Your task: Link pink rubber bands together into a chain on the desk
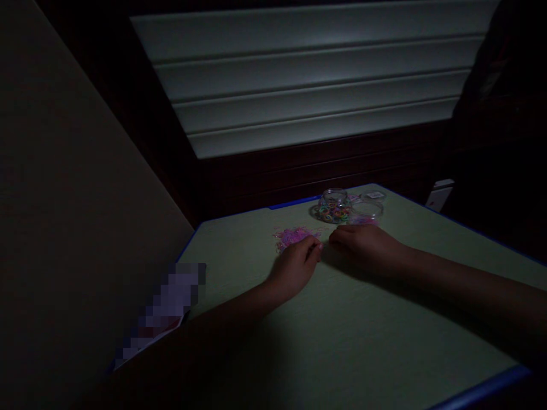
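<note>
Currently, two hands are positioned over one table [342,336]: one left hand [297,266] and one right hand [367,246], fingertips near each other with a narrow gap between. Left grip: narrow, thumb and fingers drawn together. Right grip: fingers curled downward. Whether either grip contains a band cannot be told.

One pile of pink and purple bands [294,236] lies directly beyond the left hand, which covers its near edge; individual bands are too small to count. Two clear vessels stand beyond the right hand: one jar [334,209] of multicoloured bands and, just right of it, one open container [368,209] with pink contents. The right hand blocks the container's lower front. One clear, round item [375,195] lies behind the container.

One pixelated object [175,302] is left of the left hand, partly obstructed by the forearm. One slatted white panel [316,74] is beyond both hands.
</note>
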`<action>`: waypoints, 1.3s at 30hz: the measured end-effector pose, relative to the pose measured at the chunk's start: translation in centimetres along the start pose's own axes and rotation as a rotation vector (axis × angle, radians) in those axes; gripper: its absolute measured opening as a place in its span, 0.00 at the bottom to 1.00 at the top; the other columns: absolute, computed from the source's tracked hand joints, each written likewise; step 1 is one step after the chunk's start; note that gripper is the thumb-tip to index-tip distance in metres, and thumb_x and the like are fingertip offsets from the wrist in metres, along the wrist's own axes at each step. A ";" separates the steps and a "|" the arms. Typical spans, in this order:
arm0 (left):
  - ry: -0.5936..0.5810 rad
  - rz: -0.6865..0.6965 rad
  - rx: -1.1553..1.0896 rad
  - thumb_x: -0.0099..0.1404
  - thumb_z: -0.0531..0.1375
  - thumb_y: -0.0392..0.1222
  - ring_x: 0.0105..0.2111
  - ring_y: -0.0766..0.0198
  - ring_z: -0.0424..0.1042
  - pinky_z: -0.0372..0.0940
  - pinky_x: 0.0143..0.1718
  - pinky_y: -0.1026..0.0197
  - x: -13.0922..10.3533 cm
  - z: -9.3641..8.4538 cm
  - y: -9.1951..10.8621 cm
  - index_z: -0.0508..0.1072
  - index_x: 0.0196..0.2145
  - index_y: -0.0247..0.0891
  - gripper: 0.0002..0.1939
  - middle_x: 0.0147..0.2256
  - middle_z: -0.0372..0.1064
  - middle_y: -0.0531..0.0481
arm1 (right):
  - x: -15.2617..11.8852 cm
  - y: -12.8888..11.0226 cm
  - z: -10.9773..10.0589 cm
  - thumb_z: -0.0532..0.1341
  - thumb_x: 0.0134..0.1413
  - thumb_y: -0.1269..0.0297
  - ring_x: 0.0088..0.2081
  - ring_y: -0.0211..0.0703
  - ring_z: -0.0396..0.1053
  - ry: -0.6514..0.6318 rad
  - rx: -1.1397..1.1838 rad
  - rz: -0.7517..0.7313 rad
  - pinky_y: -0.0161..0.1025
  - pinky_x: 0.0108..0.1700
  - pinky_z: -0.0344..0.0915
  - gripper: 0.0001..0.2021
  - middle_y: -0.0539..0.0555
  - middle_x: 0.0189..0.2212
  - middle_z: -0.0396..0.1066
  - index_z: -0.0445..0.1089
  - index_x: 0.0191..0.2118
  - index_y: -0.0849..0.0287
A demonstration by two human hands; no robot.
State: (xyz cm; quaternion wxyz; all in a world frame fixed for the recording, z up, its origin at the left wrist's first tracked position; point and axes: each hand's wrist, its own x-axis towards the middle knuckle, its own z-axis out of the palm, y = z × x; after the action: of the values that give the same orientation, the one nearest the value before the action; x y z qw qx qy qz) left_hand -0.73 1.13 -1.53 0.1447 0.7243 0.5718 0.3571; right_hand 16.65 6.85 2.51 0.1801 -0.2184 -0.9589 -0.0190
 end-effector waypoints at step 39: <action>-0.039 -0.009 -0.048 0.61 0.46 0.46 0.26 0.68 0.64 0.55 0.26 0.67 0.1 0.1 -0.2 0.65 0.30 0.38 0.12 0.26 0.65 0.53 | -0.7 3.9 -4.0 0.48 0.53 0.63 0.31 0.43 0.64 0.143 -0.557 0.337 0.39 0.32 0.49 0.13 0.58 0.28 0.68 0.68 0.30 0.63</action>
State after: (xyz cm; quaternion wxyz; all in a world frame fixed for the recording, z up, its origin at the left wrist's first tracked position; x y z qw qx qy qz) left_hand -0.83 1.33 -1.64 0.1748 0.7248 0.5633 0.3561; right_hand 20.21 9.63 5.84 0.1808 -0.4130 -0.8521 -0.2657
